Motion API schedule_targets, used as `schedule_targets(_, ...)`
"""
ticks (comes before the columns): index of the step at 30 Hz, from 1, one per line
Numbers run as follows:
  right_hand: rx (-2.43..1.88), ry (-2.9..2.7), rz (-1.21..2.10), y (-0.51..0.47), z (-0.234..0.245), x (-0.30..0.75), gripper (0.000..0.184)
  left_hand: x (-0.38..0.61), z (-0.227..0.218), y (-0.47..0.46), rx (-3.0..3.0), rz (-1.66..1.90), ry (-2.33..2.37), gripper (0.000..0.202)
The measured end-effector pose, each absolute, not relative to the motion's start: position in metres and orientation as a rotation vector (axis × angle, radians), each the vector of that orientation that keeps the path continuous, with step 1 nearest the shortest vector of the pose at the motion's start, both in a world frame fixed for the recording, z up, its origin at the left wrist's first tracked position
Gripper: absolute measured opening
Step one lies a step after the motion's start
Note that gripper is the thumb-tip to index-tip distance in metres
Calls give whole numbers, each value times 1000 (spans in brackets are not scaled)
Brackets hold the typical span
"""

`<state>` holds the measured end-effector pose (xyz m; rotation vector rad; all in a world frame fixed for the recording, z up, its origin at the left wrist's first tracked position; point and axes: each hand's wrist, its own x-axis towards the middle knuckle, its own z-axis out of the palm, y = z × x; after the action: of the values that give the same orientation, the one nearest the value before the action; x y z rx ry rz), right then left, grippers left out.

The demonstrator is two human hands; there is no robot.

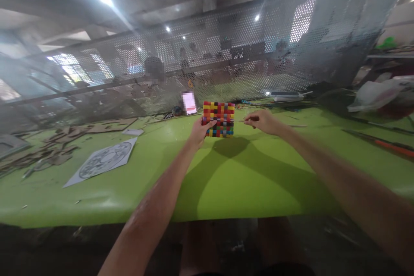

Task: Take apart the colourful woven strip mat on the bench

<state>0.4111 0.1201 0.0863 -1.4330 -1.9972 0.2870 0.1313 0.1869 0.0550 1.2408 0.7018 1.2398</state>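
Note:
My left hand (202, 129) grips the left edge of a small woven square (223, 114), its thumb lying across the front. Bands of red, yellow, black, green and blue cross each other in the weave, and the square is held up above the green table. To the right of it, my right hand (258, 120) is closed in a pinch. A thin, pale strip or stick (239, 121) seems to run from the pinched fingers to the right edge of the square. It is too fine to tell its kind.
A printed sheet with a round pattern (110, 157) lies left on the green table (155, 189), near brown cardboard scraps (93, 128). Behind stand a lit screen (189, 102) and a perforated metal panel (210, 60). A white plastic bag (381, 95) and orange-handled tool (393, 146) are right.

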Motion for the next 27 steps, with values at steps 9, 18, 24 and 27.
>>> schedule_targets(9, -1398, -1939, 344, 122, 81, 407, 39, 130, 56, 179, 1207, 1072, 615, 21)
schedule_targets(18, -1358, -1900, 377, 118, 84, 404, 41, 131, 58, 179, 1259, 1023, 593, 24)
schedule_targets(24, -1371, -1991, 398, 114, 82, 391, 42, 142, 54, 171, 1292, 953, 580, 26)
schedule_targets(27, -1370, -2018, 367, 114, 82, 388, 42, 144, 52, 170, 1288, 978, 571, 27)
